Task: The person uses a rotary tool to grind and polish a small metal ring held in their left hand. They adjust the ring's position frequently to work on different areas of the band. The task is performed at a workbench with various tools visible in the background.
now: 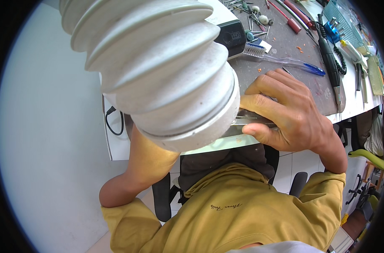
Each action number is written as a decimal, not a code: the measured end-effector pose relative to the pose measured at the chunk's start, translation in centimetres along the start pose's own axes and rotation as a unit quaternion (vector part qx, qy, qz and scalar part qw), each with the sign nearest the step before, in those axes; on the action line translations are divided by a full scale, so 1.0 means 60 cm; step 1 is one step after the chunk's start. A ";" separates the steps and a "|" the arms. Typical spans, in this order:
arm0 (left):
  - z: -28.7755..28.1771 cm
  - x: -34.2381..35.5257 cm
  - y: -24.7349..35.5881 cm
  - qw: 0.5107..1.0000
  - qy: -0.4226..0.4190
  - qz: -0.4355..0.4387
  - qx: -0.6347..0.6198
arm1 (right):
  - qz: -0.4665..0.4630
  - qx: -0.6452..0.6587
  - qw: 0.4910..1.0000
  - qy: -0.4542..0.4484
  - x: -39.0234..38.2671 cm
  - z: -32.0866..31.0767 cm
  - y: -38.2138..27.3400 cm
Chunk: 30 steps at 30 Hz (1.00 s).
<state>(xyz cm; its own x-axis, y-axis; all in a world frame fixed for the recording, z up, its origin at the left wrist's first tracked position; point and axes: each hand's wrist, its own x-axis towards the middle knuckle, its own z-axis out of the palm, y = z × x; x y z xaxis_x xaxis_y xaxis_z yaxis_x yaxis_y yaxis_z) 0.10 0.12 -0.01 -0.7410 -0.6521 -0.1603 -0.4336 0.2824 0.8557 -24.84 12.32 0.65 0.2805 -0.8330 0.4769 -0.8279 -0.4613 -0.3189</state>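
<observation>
A large white ribbed hose (pixel 154 71) with a round rim fills the upper middle of the view and hides much of the work beneath it. My left forearm (pixel 147 164) runs up behind it, so my left hand and fingers are hidden. Just right of the rim, my right hand (pixel 284 109) has bent fingers around a metal piece (pixel 253 118) with thin shafts at the desk's near edge; I cannot make out exactly what it is. A black device (pixel 230 38) sits partly behind the hose, beside a clear-handled brush (pixel 293 63).
The grey mat (pixel 284 46) holds scattered burrs (pixel 255 23) and red-handled tools (pixel 293 24). A black rotary handpiece (pixel 329 63), coiled cord and teal basket (pixel 341 17) are at right. A white wall (pixel 44 126) is left, with a black cable (pixel 114 130) by the desk.
</observation>
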 end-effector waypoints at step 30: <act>0.014 0.027 0.047 0.930 -0.046 -0.015 -0.364 | 0.331 0.439 0.821 -0.155 0.033 -0.056 0.004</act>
<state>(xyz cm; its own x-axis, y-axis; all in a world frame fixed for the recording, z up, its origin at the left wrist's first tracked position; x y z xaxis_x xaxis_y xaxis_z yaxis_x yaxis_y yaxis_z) -2.78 0.45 1.75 -0.7894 -0.5796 -0.2022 -0.0172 -0.3083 0.9511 -26.11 11.59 4.27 0.1330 -0.9649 -0.2265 -0.2166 0.1947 -0.9566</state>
